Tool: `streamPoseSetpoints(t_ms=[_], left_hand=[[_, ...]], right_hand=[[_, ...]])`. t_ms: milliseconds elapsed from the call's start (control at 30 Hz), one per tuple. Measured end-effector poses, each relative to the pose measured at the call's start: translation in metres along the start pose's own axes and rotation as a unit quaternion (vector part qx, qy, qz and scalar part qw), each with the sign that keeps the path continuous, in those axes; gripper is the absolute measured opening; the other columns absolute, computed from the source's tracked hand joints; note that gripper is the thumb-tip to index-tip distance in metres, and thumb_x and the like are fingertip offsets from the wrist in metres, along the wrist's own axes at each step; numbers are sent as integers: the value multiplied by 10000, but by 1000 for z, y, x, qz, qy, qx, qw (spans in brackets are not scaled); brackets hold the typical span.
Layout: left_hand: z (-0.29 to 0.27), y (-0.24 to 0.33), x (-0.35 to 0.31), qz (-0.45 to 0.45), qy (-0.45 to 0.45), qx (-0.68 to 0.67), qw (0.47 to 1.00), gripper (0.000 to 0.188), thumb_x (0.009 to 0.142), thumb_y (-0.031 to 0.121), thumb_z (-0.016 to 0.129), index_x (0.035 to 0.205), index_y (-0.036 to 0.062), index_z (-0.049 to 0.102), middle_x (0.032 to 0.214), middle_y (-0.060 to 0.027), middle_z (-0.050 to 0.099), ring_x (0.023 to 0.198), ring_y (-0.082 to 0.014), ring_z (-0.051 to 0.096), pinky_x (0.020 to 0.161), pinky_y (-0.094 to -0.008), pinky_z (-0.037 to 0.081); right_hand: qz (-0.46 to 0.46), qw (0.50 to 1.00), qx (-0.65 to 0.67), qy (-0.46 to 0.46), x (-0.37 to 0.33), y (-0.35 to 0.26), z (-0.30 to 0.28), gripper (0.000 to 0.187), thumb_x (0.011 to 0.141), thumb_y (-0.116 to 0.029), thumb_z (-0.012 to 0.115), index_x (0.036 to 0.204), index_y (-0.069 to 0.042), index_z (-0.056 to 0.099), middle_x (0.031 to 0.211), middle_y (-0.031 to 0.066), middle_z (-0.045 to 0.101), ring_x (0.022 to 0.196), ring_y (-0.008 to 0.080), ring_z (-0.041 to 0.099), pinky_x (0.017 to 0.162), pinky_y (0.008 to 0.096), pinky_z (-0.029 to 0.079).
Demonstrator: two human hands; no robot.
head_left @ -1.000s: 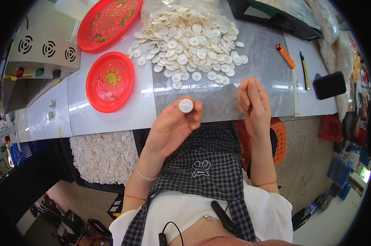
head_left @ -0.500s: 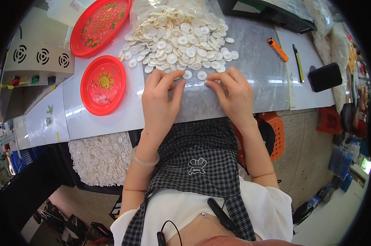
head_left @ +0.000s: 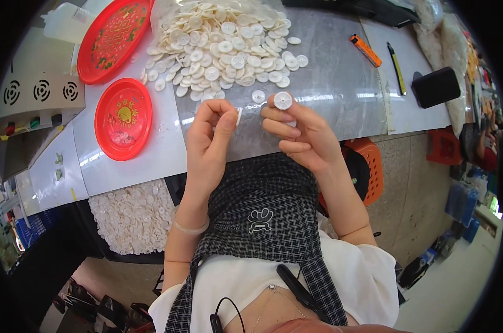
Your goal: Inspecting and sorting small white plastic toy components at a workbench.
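My right hand (head_left: 307,132) holds up a white plastic gear (head_left: 283,100) near its index fingertip, with the toothed face turned toward me; its other fingers are curled. Between the thumb and fingers of my left hand (head_left: 208,136), another white piece (head_left: 239,116) shows edge-on, probably a gear of the same kind. One loose white gear (head_left: 258,96) lies flat on the table just beyond both hands. Past it spreads a large heap of white plastic gears (head_left: 229,46), partly on clear plastic.
Two red plates, a small one (head_left: 102,121) and a larger one (head_left: 87,69), sit at the left beside a metal box (head_left: 40,111). At the right are an orange box (head_left: 366,51), a yellow-black cutter (head_left: 396,67) and a black phone (head_left: 436,87). White parts (head_left: 132,216) fill a bin below.
Two gears lay at my fingertips before; now my right hand has one raised and tilted toward me. My left hand has drawn nearer with a piece in its pinch. The view has shifted slightly.
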State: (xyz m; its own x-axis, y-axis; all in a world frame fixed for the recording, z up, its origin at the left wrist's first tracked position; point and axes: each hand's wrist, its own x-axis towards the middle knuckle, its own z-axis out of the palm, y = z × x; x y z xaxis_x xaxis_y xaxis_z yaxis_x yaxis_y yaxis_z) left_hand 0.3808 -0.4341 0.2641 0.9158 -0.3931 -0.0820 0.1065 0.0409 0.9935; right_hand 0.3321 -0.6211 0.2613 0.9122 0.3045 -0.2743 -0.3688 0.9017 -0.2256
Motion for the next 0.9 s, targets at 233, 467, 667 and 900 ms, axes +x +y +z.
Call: streamPoseSetpoints(t_ms=[233, 467, 667, 900], left_hand=[[0, -1, -10, -175, -180, -452, 856, 211, 1037, 251, 400, 992, 65, 487, 786, 29, 388, 618, -37, 306, 503, -174, 265], [1, -7, -11, -228, -165, -548, 788, 198, 1031, 223, 403, 1014, 39, 473, 813, 11, 387, 646, -59, 330, 509, -169, 304], [-1, -7, -12, -228, -173, -548, 786, 216, 1038, 246, 391, 995, 59, 491, 803, 16, 389, 650, -62, 338, 515, -186, 295], [-5, 15, -11, -166, -83, -406, 895, 236, 1021, 265, 365, 973, 64, 478, 837, -12, 445, 641, -79, 375, 472, -192, 310]], right_hand=[[25, 999, 31, -17, 1, 7, 1, 242, 1034, -212, 401, 1061, 4, 506, 794, -34, 319, 620, 17, 293, 366, 105, 239], [-45, 993, -103, 19, -2, 11, 5, 215, 1033, -226, 396, 1031, -30, 486, 795, -28, 343, 626, 34, 323, 420, 130, 272], [-136, 957, -254, 45, -10, 7, 10, 234, 1010, -264, 412, 1073, -53, 491, 975, 61, 520, 785, 101, 501, 518, 190, 388], [-246, 932, -248, 94, -16, -12, 4, 226, 1009, -244, 419, 1075, -52, 519, 930, 67, 550, 770, 108, 522, 524, 196, 388]])
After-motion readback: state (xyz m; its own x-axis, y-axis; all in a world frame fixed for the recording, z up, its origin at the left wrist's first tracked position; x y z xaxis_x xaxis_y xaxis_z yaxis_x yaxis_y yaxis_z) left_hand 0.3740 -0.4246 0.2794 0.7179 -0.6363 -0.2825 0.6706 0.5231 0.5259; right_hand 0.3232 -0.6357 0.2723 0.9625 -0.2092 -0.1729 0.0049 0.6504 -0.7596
